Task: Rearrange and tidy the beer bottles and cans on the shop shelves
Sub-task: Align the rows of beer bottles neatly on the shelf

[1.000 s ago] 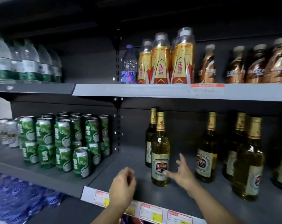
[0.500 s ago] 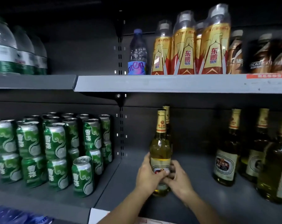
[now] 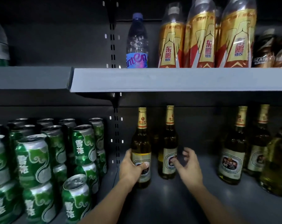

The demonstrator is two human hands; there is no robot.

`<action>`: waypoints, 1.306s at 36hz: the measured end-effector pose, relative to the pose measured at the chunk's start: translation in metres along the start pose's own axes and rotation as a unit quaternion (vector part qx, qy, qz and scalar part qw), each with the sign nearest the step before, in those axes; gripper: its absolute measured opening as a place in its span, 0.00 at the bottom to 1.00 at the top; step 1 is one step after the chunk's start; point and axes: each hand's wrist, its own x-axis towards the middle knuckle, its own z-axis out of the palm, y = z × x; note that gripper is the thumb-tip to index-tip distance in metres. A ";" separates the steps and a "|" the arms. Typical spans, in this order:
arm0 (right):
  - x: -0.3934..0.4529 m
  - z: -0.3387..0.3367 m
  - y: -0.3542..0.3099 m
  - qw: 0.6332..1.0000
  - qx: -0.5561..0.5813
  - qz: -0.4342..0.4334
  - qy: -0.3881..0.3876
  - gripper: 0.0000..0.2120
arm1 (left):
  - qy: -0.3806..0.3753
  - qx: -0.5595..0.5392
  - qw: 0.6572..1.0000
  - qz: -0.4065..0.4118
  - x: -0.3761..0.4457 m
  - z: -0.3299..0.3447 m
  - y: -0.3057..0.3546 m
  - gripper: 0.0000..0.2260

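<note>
My left hand [image 3: 132, 167] grips the lower body of a beer bottle [image 3: 141, 143] with a gold neck foil, standing upright at the left end of the right-hand lower shelf [image 3: 177, 201]. A second beer bottle [image 3: 168, 143] stands just to its right and a little further back. My right hand [image 3: 188, 165] hovers beside that second bottle with fingers loosely curled around nothing; whether they touch it is unclear. Several more beer bottles [image 3: 232, 152] stand further right. Green beer cans [image 3: 33, 160] are stacked two high on the left shelf.
An upper shelf edge [image 3: 169, 80] runs just above the bottle tops. On it stand a water bottle [image 3: 137, 42], gold and red drink bottles [image 3: 201, 38] and brown coffee bottles [image 3: 265, 49]. A slotted upright [image 3: 116, 135] divides the can bay from the bottle bay.
Both hands had closed on the front bottle; it now stands further left near the upright under my left hand alone. My right hand has let go and moved right toward the second bottle.
</note>
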 end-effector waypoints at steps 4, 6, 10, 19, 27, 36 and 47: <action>0.020 0.012 0.010 0.992 0.010 0.059 -0.113 0.47 | 0.003 0.034 0.999 0.000 0.014 0.000 0.000 0.23; 0.024 0.019 0.014 0.987 0.034 0.079 -0.133 0.49 | 0.006 0.057 0.998 -0.001 0.018 -0.001 0.000 0.22; 0.028 0.028 0.019 0.983 0.041 0.097 -0.152 0.32 | 0.011 0.071 0.997 -0.002 0.025 -0.001 -0.002 0.22; 0.028 0.034 0.014 0.990 -0.073 0.080 -0.086 0.29 | 0.043 0.071 0.997 0.003 0.033 0.005 -0.004 0.25; 0.030 0.034 0.011 0.986 -0.143 0.071 -0.054 0.33 | 0.048 0.067 0.997 0.005 0.038 0.009 -0.006 0.28; 0.009 -0.020 -0.001 0.958 -0.039 -0.093 0.268 0.25 | 0.065 0.068 0.996 0.013 0.037 0.013 -0.013 0.28; 0.047 -0.121 0.052 0.974 -0.082 0.100 0.184 0.51 | 0.223 0.119 0.957 0.144 -0.008 0.038 0.017 0.20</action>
